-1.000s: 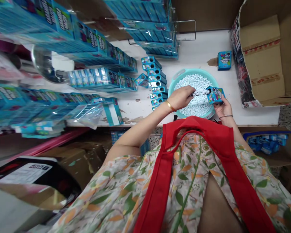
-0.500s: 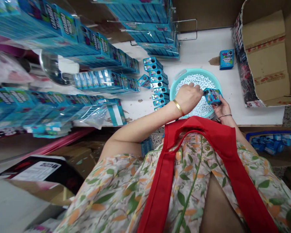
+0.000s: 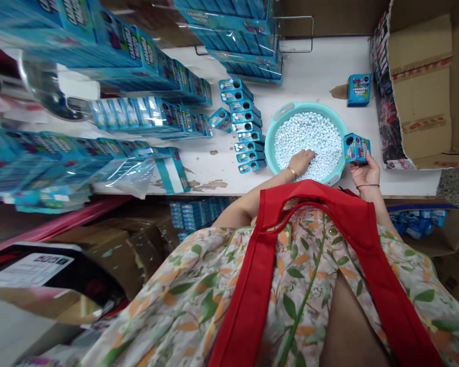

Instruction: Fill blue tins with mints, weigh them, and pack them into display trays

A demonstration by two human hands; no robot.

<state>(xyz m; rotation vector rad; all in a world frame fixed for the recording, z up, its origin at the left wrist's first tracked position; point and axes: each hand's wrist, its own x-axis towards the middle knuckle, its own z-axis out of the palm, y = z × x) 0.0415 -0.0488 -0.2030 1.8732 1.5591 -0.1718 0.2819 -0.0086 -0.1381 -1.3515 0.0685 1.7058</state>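
My left hand (image 3: 301, 162), with a gold bracelet at the wrist, is down in the heap of small white-blue candies (image 3: 309, 135). Its fingers curl into them, and the fingertips are partly hidden. A round turquoise basin (image 3: 270, 137) holds the candies. At the basin's right rim, my right hand (image 3: 366, 173) grips a blue candy box (image 3: 357, 148) by its lower right side. The box is tilted, with a dark round hole in the end facing the basin.
Left of the basin, several blue boxes with round holes stand in a column (image 3: 247, 127). One box (image 3: 220, 120) lies askew beside them. Wrapped box stacks (image 3: 137, 56) fill the left. Another box (image 3: 358, 90) lies at the right, near a large cardboard carton (image 3: 421, 92).
My left hand has gone from the box's opening down and left into the candies. My right hand has carried the box right, from over the basin to its rim. The view has shifted slightly.
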